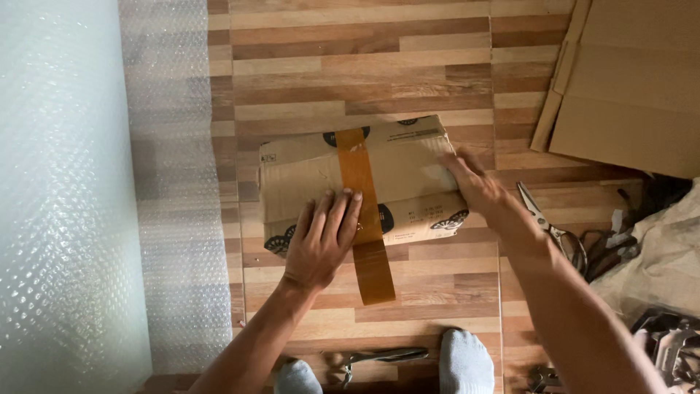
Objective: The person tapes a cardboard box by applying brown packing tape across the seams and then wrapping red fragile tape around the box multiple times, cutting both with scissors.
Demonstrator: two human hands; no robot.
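On the wood-pattern floor [408,51], centre of view: a flattish cardboard parcel [306,171], lying level, long side across the frame. A strip of brown packing tape [355,164] runs over its top from far edge to near edge; the loose tail of the strip hangs past the near side and lies on the floor.

Left hand [321,237]: palm down, fingers spread flat, pressing the near edge of the parcel just beside the tape. Grips nothing.

Right hand [474,182]: flat as well, fingers extended over the parcel's right end, resting on the cardboard. Nothing held.

Left of the parcel: a sheet of bubble wrap [171,182] spread down the floor, touching a pale surface further left. Upper right: flat cardboard sheets [627,80]. Just right of the right wrist: scissors [550,226], blades open, pointing away. Lower edge: two feet in grey socks [467,361], with a metal hand tool [379,357] lying between them.
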